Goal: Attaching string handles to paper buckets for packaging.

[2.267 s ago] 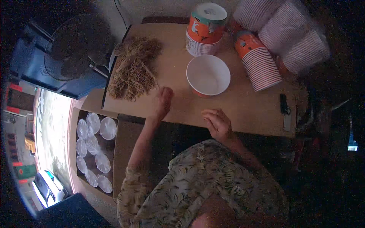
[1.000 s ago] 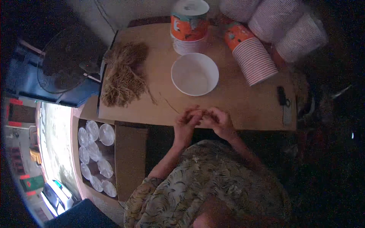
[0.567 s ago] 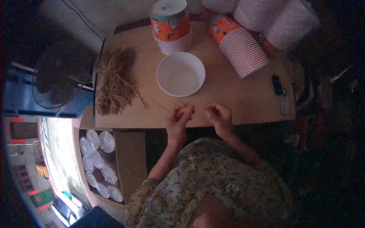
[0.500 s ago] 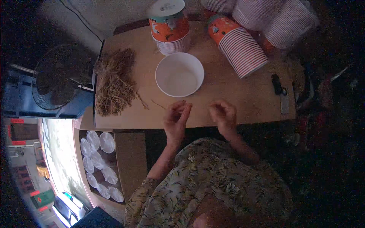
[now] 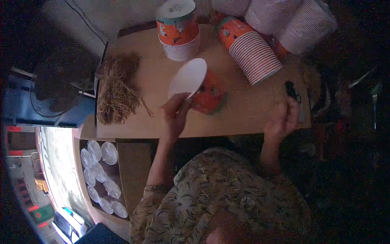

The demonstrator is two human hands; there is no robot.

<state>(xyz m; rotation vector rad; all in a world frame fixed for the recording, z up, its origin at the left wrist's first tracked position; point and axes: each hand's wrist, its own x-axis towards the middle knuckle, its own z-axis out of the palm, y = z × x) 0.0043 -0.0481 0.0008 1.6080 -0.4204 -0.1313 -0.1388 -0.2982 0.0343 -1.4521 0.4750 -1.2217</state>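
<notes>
My left hand is closed on the rim of a large paper cup. The cup is tipped onto its side, its white mouth facing left and its orange printed wall facing right, slightly smeared by motion. At the table's right edge my right hand is open, its fingers stretched toward a small black tool whose kind I cannot make out. A grey flat piece beside the tool is mostly hidden by that hand. A bundle of brown twine-like strands lies left of my left hand.
Stacked orange cups stand at the back of the wooden table. Another stack lies on its side, near plastic-wrapped stacks. A carton with clear plastic pieces sits below left, near a fan.
My left hand has taken hold of the upright cup and tipped it over toward the right. My right hand has moved right, from the table's front middle to beside the black tool.
</notes>
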